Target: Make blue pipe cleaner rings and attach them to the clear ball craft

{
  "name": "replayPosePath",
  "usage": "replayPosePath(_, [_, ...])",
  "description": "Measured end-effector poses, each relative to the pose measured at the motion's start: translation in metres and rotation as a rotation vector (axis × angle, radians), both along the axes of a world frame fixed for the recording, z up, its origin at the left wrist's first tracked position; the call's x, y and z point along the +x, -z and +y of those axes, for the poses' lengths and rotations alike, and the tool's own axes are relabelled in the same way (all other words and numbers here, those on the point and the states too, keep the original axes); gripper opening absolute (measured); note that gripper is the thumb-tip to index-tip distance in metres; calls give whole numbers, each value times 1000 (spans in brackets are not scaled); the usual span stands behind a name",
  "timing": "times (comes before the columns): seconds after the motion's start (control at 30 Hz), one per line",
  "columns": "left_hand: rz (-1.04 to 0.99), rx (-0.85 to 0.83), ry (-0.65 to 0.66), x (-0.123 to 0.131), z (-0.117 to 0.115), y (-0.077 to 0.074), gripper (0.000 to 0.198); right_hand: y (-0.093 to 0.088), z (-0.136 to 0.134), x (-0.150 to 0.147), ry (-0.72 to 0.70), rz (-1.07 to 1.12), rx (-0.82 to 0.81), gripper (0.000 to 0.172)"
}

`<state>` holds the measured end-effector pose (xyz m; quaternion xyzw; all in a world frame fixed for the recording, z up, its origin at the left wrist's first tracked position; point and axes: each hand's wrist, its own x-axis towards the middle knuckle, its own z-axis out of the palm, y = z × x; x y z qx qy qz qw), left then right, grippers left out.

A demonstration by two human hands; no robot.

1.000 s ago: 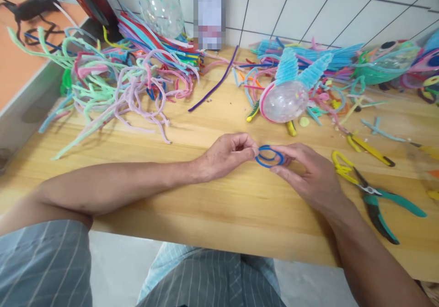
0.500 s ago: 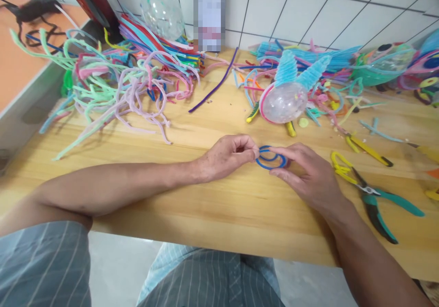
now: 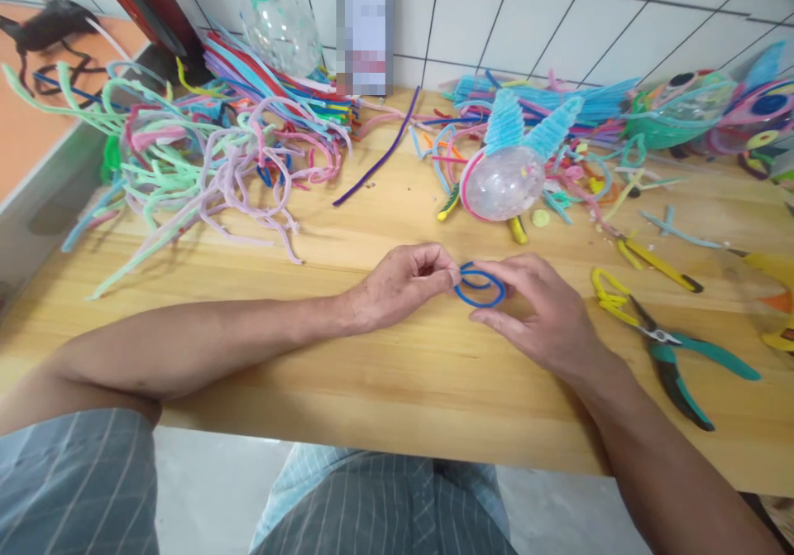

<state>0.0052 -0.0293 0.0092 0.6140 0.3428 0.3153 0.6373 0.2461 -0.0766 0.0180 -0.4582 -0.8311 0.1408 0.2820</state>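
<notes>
Above the wooden table, my left hand pinches a blue pipe cleaner at its left side between thumb and forefinger. The pipe cleaner is bent into a round coil, with a smaller arc inside the outer ring. My right hand curves about the coil's right side, forefinger along the top and thumb just below; exactly where its fingertips touch is hard to make out. Beyond the hands lies a clear plastic ball with a pink rim and two fuzzy light-blue ears.
Pliers with teal handles lie right of my right hand, near a yellow bent pipe cleaner and a yellow cutter. Tangled green and lilac pipe cleaners spread at left. A purple one lies mid-table.
The blue coil looks turned slightly, its inner arc now shorter and higher. My right thumb sits a little further from the ring. The whole view has shifted slightly.
</notes>
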Motion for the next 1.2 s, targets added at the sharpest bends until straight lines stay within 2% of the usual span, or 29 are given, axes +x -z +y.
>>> replayPosePath(0.17, [10,-12,6,0,-1,0,17,2,-1,-2,0,-16,38,36])
replayPosePath(0.37, [-20,-29,-46,1,-2,0,15,3,-4,-7,46,-88,182,71])
replayPosePath(0.5, [-45,-79,-95,3,-6,-2,19,9,-6,-15,101,-106,236,59])
replayPosePath(0.6, [-79,-109,-115,5,-9,-2,20,10,-9,-21,134,-78,227,52])
replayPosePath(0.77, [-119,-139,-131,6,-12,-1,18,9,-12,-24,148,-18,209,54])
replayPosePath(0.93, [-135,-189,-137,6,-11,0,19,11,-12,-21,93,42,141,70])
replayPosePath(1.03, [-128,-213,-156,6,-10,0,23,9,-12,-19,136,107,94,81])
replayPosePath(1.1, [-126,-222,-170,6,-9,-1,25,7,-12,-18,174,112,114,77])
replayPosePath(1.2, [-141,-227,-176,6,-9,-1,26,7,-11,-16,190,55,192,60])
